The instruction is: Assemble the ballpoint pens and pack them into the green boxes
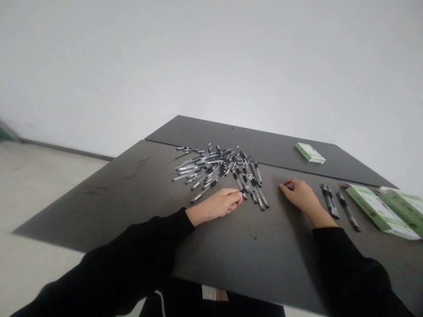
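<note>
A loose heap of several black and clear pens [218, 169] lies crisscrossed on the dark tabletop [99, 207]. My left hand [216, 204] rests at the heap's near edge, its curled fingertips against the pens; I cannot tell whether they grip one. My right hand [297, 195] lies on the table to the right of the heap, fingers curled. A small grey bit shows at its fingertips, too small to identify. Just right of that hand lie a small bundle of pens [329, 200] and a single black pen [348, 211].
Two opened green and white cardboard boxes [380, 211] lie at the right edge. A closed green box [309, 152] sits on the far table panel [231, 141], beyond a seam. A wall stands behind, and a pale floor [39, 185] lies left of the table.
</note>
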`<action>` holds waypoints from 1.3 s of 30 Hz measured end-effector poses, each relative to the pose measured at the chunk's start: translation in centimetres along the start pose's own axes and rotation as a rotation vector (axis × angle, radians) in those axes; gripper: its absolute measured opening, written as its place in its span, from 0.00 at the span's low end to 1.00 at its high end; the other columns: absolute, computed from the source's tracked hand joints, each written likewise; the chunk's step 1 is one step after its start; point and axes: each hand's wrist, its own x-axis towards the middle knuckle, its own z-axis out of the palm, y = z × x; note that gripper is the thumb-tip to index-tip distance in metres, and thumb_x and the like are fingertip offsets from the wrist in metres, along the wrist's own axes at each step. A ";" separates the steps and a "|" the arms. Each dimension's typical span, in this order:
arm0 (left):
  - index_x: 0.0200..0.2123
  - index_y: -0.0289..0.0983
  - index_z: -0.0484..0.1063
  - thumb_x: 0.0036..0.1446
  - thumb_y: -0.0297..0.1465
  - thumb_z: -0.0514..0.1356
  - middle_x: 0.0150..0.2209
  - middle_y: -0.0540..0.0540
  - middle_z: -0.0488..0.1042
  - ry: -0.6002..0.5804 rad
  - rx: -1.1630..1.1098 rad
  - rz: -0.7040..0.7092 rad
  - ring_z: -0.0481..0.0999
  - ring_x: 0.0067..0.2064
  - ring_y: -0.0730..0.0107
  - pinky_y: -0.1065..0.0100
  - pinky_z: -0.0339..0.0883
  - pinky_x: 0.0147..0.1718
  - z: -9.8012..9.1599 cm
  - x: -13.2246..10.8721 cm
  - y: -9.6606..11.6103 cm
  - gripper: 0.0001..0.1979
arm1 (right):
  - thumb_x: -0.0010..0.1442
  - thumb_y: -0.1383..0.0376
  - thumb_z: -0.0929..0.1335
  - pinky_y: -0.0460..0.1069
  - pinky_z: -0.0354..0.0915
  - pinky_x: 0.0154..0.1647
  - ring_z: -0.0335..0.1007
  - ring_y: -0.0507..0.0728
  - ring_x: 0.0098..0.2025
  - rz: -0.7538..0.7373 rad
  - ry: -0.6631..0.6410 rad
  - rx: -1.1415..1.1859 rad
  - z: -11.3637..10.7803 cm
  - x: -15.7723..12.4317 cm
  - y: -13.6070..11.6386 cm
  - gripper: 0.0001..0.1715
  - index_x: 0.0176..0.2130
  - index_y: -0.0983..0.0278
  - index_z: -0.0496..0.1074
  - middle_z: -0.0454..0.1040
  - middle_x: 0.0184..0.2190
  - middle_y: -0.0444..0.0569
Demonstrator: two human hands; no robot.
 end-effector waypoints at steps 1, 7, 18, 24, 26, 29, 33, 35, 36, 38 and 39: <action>0.29 0.38 0.60 0.65 0.40 0.51 0.20 0.58 0.51 0.002 0.013 0.006 0.49 0.19 0.80 0.75 0.43 0.17 0.0 0.0 0.0 0.14 | 0.60 0.53 0.64 0.54 0.67 0.41 0.75 0.65 0.43 -0.015 0.024 -0.009 -0.4 0.1 -0.2 0.23 0.45 0.65 0.76 0.78 0.40 0.59; 0.28 0.38 0.61 0.64 0.40 0.51 0.21 0.56 0.54 0.039 0.127 0.056 0.54 0.21 0.78 0.74 0.48 0.20 0.2 -0.1 0.1 0.14 | 0.62 0.59 0.62 0.50 0.66 0.39 0.77 0.63 0.43 -0.030 -0.018 0.018 -3.4 4.0 -5.1 0.20 0.44 0.65 0.78 0.81 0.40 0.57; 0.27 0.38 0.61 0.64 0.38 0.51 0.21 0.56 0.56 0.096 0.186 0.082 0.56 0.22 0.77 0.73 0.50 0.21 -0.3 0.4 -0.3 0.14 | 0.57 0.59 0.68 0.52 0.67 0.46 0.75 0.68 0.51 -0.019 -0.187 -0.042 -0.2 13.0 -13.7 0.30 0.50 0.80 0.76 0.77 0.47 0.75; 0.28 0.38 0.62 0.65 0.39 0.50 0.22 0.54 0.60 0.094 0.244 0.096 0.60 0.24 0.77 0.73 0.53 0.24 -0.3 0.1 0.1 0.15 | 0.55 0.57 0.70 0.54 0.68 0.48 0.74 0.70 0.53 0.014 -0.198 -0.031 0.1 13.7 -14.2 0.33 0.52 0.79 0.75 0.75 0.50 0.75; 0.28 0.38 0.62 0.65 0.39 0.50 0.22 0.55 0.60 0.098 0.246 0.092 0.60 0.23 0.77 0.72 0.53 0.24 -0.2 0.0 0.2 0.15 | 0.54 0.60 0.70 0.53 0.68 0.47 0.75 0.70 0.52 0.019 -0.204 -0.021 0.3 13.8 -14.4 0.31 0.51 0.80 0.76 0.76 0.49 0.75; 0.28 0.38 0.63 0.65 0.39 0.50 0.21 0.55 0.60 0.090 0.238 0.100 0.59 0.23 0.77 0.72 0.52 0.23 -0.3 0.1 0.0 0.15 | 0.53 0.65 0.70 0.51 0.67 0.46 0.75 0.69 0.51 0.023 -0.204 0.004 0.5 13.7 -14.6 0.26 0.48 0.80 0.77 0.77 0.47 0.76; 0.29 0.37 0.63 0.65 0.38 0.51 0.21 0.55 0.58 0.079 0.169 0.096 0.57 0.22 0.78 0.73 0.50 0.22 -0.4 0.4 -0.4 0.14 | 0.53 0.65 0.69 0.54 0.68 0.46 0.75 0.72 0.51 0.026 -0.139 0.052 -0.9 13.4 -15.0 0.24 0.45 0.81 0.77 0.77 0.46 0.76; 0.29 0.37 0.62 0.65 0.38 0.50 0.20 0.57 0.55 0.063 0.080 0.084 0.54 0.21 0.79 0.74 0.48 0.20 -0.4 0.5 -0.4 0.14 | 0.56 0.64 0.68 0.54 0.68 0.44 0.76 0.71 0.48 0.016 -0.087 0.092 -2.3 12.9 -15.1 0.20 0.40 0.79 0.78 0.78 0.42 0.74; 0.30 0.37 0.62 0.66 0.38 0.49 0.20 0.58 0.54 0.049 0.027 0.086 0.52 0.20 0.79 0.74 0.46 0.19 -0.4 0.5 -0.5 0.14 | 0.57 0.63 0.67 0.53 0.68 0.42 0.77 0.69 0.46 0.000 -0.070 0.117 -3.1 12.4 -15.1 0.18 0.37 0.77 0.78 0.79 0.38 0.71; 0.32 0.38 0.61 0.66 0.39 0.48 0.20 0.58 0.52 0.014 -0.066 0.113 0.50 0.19 0.79 0.74 0.45 0.18 -0.4 0.5 -0.5 0.13 | 0.60 0.62 0.64 0.50 0.68 0.36 0.78 0.63 0.36 -0.049 -0.058 0.180 -4.8 10.6 -14.9 0.17 0.29 0.70 0.76 0.78 0.29 0.61; 0.32 0.37 0.61 0.66 0.39 0.48 0.21 0.58 0.53 -0.003 -0.098 0.136 0.50 0.19 0.79 0.74 0.45 0.18 -0.3 0.5 -0.5 0.13 | 0.62 0.62 0.63 0.49 0.67 0.32 0.76 0.59 0.30 -0.084 -0.061 0.250 -5.6 9.2 -14.7 0.17 0.27 0.67 0.73 0.76 0.25 0.55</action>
